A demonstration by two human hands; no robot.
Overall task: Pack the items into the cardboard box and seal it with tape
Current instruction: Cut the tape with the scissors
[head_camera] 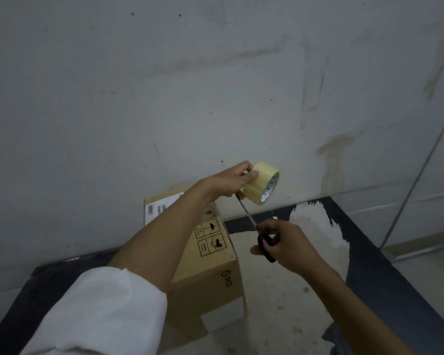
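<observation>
A brown cardboard box (210, 267) with printed handling symbols stands on a dark table (385, 252), partly hidden behind my left forearm. My left hand (231, 181) holds a pale yellow tape roll (260, 184) up above the box's far end. My right hand (283, 243) grips black-handled scissors (265, 245). Their thin blades (246, 212) point up toward the underside of the roll. Whether a strip of tape runs from the roll to the box cannot be made out.
A grey stained wall (164, 85) rises right behind the table. The tabletop's middle is worn to a pale patch (292, 265) to the right of the box. A white label (162, 207) sits on the box's far flap.
</observation>
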